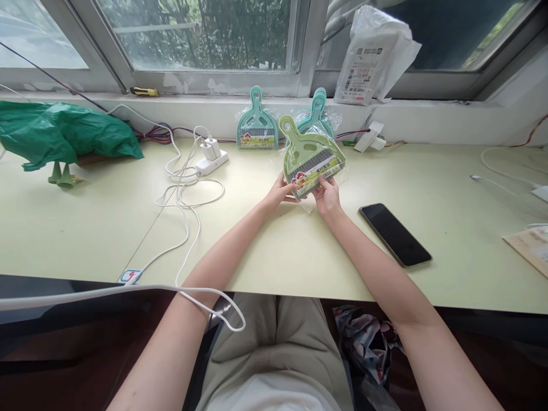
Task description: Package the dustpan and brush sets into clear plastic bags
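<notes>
Between both hands I hold a green dustpan and brush set [306, 149] in clear plastic wrap, tilted, with its handle up and to the left. My left hand [280, 191] grips its lower left edge. On the lower right edge, my right hand [327, 196] has its thumb over the printed label and its other fingers behind. Just behind, turquoise dustpan sets [318, 108] lean against the wall below the window, partly hidden by the green one. To their left, another wrapped turquoise dustpan set [257, 123] stands upright against the same wall.
A black phone [396, 234] lies right of my right arm. White cables [184, 188] run from a power strip [213, 164] on the left, one crossing my left forearm. A green plastic bag [64, 134] sits far left. A screwdriver [144, 91] and wrapped package [363, 63] rest on the sill.
</notes>
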A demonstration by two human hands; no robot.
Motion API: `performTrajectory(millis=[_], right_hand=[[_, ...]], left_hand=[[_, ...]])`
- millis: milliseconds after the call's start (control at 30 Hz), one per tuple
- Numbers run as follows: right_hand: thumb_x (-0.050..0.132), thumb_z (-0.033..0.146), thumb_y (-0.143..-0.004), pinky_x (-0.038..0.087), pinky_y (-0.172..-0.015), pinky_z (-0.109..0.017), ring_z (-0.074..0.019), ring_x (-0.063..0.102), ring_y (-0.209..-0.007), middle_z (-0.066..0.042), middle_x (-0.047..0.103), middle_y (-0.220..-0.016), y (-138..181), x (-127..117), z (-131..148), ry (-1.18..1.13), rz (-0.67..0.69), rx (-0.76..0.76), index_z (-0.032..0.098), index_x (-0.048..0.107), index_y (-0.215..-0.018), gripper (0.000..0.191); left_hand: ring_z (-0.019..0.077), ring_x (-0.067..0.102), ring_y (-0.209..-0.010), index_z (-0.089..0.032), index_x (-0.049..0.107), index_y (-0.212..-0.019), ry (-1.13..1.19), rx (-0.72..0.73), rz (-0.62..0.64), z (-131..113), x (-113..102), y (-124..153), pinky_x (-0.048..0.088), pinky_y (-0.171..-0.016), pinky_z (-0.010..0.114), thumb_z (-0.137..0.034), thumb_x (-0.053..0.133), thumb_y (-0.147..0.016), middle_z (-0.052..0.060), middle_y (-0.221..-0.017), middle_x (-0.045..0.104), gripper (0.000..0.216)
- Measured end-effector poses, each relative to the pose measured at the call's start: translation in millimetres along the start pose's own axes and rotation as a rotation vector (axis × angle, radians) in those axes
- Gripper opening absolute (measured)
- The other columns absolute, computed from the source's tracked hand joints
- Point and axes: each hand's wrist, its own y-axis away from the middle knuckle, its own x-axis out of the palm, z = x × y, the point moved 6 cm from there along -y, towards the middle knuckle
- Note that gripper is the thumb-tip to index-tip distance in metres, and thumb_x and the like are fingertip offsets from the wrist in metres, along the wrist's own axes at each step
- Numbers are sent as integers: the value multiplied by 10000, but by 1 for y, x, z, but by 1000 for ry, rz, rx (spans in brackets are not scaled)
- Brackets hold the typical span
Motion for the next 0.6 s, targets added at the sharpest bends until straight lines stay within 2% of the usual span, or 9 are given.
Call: performTrajectory(millis=[600], right_hand=[[598,166,-827,591,-658,-213,-97,683,-732,39,716,-854,-1,-1,-2,-19,-46,38,227,581,-902,98]], left_hand=[[165,712,-704,-256,330,-1339,-11,-37,-41,0,-1,1,570,-736,356,-252,589,-743,76,-1152,657,650]])
